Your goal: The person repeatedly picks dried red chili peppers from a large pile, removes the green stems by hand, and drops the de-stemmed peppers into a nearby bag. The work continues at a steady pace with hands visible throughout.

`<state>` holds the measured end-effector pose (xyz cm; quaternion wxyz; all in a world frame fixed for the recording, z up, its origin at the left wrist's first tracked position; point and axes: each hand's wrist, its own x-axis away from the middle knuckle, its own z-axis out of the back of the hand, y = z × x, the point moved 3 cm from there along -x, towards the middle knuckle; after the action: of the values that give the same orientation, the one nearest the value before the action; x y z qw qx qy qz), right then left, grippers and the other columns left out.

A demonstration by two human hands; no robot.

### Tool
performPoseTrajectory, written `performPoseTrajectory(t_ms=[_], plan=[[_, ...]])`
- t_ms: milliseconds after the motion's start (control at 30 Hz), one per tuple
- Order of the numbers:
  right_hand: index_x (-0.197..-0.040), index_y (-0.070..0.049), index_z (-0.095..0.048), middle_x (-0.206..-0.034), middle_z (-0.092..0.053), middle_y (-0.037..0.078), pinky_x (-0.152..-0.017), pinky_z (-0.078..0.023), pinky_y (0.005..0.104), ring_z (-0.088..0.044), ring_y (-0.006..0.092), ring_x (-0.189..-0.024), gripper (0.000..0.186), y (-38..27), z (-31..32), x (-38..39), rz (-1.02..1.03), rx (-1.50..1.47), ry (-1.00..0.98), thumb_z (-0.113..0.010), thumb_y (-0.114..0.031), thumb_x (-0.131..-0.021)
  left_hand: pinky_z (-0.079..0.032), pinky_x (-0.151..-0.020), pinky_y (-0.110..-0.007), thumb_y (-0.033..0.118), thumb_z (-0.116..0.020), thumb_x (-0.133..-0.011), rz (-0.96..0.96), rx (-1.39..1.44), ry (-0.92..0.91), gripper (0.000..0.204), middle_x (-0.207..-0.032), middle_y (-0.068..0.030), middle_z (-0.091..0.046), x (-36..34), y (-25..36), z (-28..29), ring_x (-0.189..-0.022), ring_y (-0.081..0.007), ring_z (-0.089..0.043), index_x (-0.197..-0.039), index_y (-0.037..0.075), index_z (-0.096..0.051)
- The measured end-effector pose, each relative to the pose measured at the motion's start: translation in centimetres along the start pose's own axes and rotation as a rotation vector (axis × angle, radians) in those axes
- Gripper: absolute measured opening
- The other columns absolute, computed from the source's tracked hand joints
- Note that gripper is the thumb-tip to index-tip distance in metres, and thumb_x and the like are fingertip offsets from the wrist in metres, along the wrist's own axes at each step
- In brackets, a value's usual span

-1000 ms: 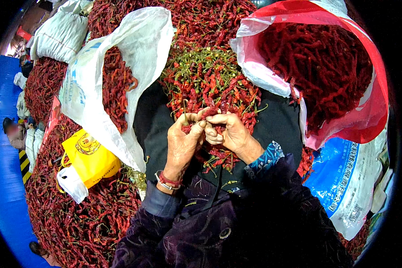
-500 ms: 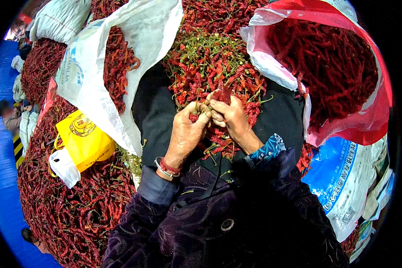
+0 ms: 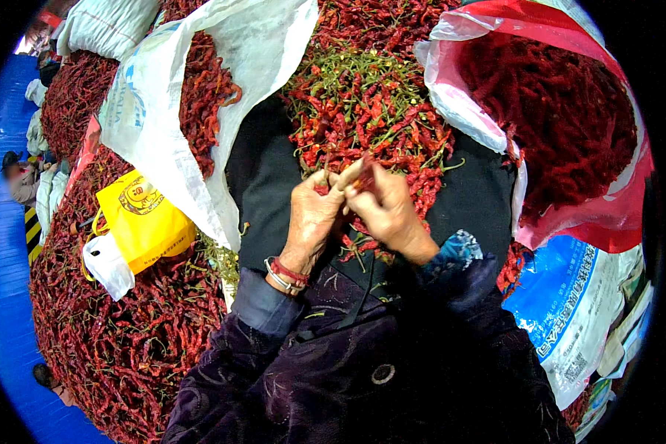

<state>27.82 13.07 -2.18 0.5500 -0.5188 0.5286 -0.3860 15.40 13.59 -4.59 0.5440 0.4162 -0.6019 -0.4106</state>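
Note:
My left hand (image 3: 311,214) is closed, pinching what looks like a red chili pepper at chest height. My right hand (image 3: 392,218) meets it at the fingertips; its fingers are bent but smeared by motion. Just beyond them, a heap of red chilies with green stems (image 3: 370,111) covers the dark cloth (image 3: 473,192) over my lap. A white woven sack (image 3: 144,111) holding dried chilies (image 3: 203,111) lies open at the left. At the right, a red-and-white sack (image 3: 592,222) is full of darker dried chilies (image 3: 540,111).
A large chili pile (image 3: 118,348) fills the lower left, with a yellow bag (image 3: 152,229) and small white bag (image 3: 107,266) on it. Further left are a blue tarp (image 3: 7,303) and another person (image 3: 22,185). A blue-and-white plastic bag (image 3: 540,281) lies at right.
The red chili that stood up from my fingers is now mostly hidden, and my right hand has turned and blurred. The whole view has shifted slightly upward.

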Motion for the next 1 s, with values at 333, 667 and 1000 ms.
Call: performPoseTrajectory(t_ms=[333, 667, 1000], plan=[[-0.099, 0.001, -0.054, -0.064, -0.055, 0.010, -0.041, -0.033, 0.0221, -0.040, 0.0091, -0.042, 0.025, 1.8, -2.3, 1.2, -0.644, -0.789, -0.277, -0.048, -0.008, -0.076, -0.035, -0.099, -0.036, 0.036, -0.021, -0.098, -0.458, 0.013, 0.060, 0.049, -0.120, -0.0155, -0.052, -1.6, 4.8, 0.5, -0.117, -0.0243, -0.045, -0.113, -0.001, -0.050], [-0.080, -0.009, -0.051, -0.058, -0.043, -0.001, -0.046, -0.032, 0.0253, -0.038, 0.0105, -0.047, 0.013, 3.7, -0.1, 0.2, -0.666, -1.097, 0.000, -0.048, -0.020, -0.086, -0.032, -0.100, -0.035, 0.019, -0.045, -0.094, -0.654, -0.381, -0.112, 0.037, -0.126, -0.0172, -0.047, 1.0, 1.5, -0.2, -0.122, -0.0275, -0.041, -0.126, 0.001, -0.046], [-0.089, -0.002, -0.056, -0.056, -0.046, -0.002, -0.040, -0.030, 0.0202, -0.039, 0.0059, -0.046, 0.011, 3.6, 0.1, 0.3, -0.537, -0.836, -0.083, -0.051, -0.011, -0.083, -0.039, -0.045, -0.020, 0.038, -0.048, -0.093, 0.072, 0.040, -0.341, 0.041, -0.062, -0.0067, -0.058, 2.5, 2.1, 1.5, -0.047, -0.0094, -0.052, -0.082, 0.000, -0.059]])
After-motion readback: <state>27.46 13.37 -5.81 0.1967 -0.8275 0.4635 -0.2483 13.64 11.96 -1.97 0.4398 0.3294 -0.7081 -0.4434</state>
